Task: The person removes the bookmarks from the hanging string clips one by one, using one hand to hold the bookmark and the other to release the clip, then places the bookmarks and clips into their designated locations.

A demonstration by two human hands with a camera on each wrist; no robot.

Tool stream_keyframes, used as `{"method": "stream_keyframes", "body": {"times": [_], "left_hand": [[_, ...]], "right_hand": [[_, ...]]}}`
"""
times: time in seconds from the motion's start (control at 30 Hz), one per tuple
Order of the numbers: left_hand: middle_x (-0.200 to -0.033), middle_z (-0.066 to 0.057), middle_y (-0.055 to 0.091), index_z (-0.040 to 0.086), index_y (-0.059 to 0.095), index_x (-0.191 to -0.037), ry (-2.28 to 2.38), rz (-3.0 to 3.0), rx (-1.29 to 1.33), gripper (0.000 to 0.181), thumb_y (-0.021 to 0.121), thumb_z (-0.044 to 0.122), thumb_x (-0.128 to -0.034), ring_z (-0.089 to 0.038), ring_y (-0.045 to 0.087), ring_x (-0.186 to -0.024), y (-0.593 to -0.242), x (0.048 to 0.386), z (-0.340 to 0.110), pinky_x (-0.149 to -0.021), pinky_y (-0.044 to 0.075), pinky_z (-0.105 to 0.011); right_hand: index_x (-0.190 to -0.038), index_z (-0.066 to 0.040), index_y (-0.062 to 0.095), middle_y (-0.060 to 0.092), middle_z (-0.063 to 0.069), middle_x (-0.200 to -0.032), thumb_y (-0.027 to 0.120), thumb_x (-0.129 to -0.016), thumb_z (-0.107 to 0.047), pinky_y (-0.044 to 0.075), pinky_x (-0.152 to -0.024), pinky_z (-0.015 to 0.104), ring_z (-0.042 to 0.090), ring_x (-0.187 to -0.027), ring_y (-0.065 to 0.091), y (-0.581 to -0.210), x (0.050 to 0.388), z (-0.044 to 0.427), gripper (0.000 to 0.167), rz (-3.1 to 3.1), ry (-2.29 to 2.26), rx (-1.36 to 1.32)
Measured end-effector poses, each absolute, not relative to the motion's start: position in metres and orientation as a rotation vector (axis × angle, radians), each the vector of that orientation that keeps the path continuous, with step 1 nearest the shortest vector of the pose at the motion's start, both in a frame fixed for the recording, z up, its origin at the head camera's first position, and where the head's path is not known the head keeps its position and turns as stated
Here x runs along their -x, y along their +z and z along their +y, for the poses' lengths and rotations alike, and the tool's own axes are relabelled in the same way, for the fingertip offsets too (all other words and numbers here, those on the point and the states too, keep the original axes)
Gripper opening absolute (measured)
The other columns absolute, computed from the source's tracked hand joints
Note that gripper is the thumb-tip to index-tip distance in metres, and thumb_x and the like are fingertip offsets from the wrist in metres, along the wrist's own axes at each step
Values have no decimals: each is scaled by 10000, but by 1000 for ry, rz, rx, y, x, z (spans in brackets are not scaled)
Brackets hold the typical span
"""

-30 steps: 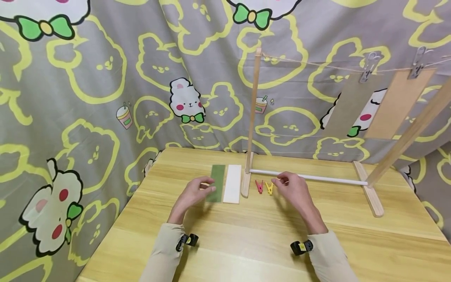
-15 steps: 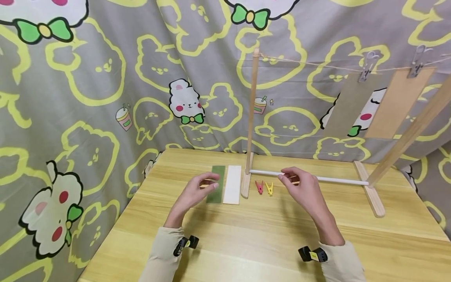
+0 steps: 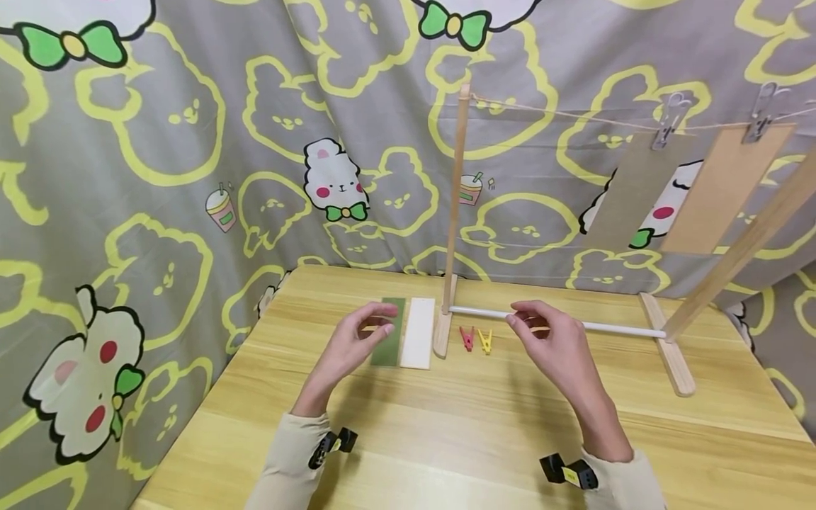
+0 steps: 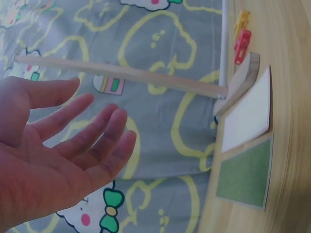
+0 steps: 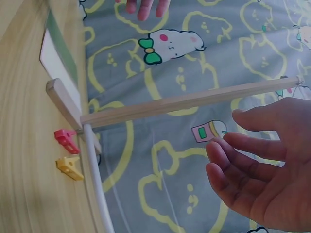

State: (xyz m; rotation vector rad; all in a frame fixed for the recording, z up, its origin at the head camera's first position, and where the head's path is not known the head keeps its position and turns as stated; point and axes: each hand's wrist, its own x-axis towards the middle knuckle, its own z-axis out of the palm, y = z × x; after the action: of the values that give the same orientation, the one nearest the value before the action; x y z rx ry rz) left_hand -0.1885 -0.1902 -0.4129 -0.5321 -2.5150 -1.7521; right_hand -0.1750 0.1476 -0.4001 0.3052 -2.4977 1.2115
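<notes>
My left hand (image 3: pixel 347 347) hovers beside the green strip (image 3: pixel 389 340), holding nothing, its fingers loosely bent. In the left wrist view that hand (image 4: pixel 68 145) is raised with its fingers spread. A white strip (image 3: pixel 418 333) lies just right of the green one. Above the table, right of a red clip (image 3: pixel 467 338) and a yellow clip (image 3: pixel 486 341), my right hand (image 3: pixel 561 347) has nothing in it. The right wrist view shows that hand (image 5: pixel 267 165) with loosely bent fingers, apart from the red clip (image 5: pixel 66 141) and yellow clip (image 5: pixel 70 168).
A wooden rack (image 3: pixel 455 205) with a white bottom rod (image 3: pixel 481 312) stands at the back. From its string (image 3: pixel 554 111), metal clips hold a grey-brown strip (image 3: pixel 637 191) and a tan strip (image 3: pixel 729 191). Behind is a patterned curtain (image 3: pixel 382 113).
Away from the yellow clip, my right hand has moved to the right and drawn back slightly. My left hand has risen a little. The strips and clips lie as before.
</notes>
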Motion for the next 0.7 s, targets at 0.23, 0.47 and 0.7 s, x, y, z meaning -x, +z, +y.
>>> {"method": "stream_keyframes", "body": {"times": [0.23, 0.47, 0.7], "left_hand": [[-1276, -134, 660, 40, 651, -1303, -1782, -2465, 514, 307, 665, 62, -997, -345, 621, -1173, -410, 179, -185, -992, 538, -475], [-1303, -132, 655, 17, 635, -1321, -1734, -2421, 571, 325, 661, 58, -999, -310, 624, -1169, -406, 178, -176, -975, 544, -471], [-1319, -143, 651, 9, 650, -1298, -1758, -2312, 649, 306, 668, 61, -997, -356, 615, -1194, -403, 182, -164, -1002, 526, -500]], "right_hand": [[-1184, -62, 731, 748, 51, -1015, 706, -993, -238, 563, -754, 191, 209, -900, 715, -397, 165, 147, 261, -2469, 1215, -305], [-1180, -57, 736, 750, 49, -1009, 719, -981, -185, 517, -778, 91, 115, -905, 689, -387, 161, 154, 237, -2360, 1231, -346], [-1216, -70, 731, 747, 62, -1058, 734, -959, -107, 492, -819, 72, -26, -945, 632, -375, 158, 169, 260, -2263, 1274, -361]]}}
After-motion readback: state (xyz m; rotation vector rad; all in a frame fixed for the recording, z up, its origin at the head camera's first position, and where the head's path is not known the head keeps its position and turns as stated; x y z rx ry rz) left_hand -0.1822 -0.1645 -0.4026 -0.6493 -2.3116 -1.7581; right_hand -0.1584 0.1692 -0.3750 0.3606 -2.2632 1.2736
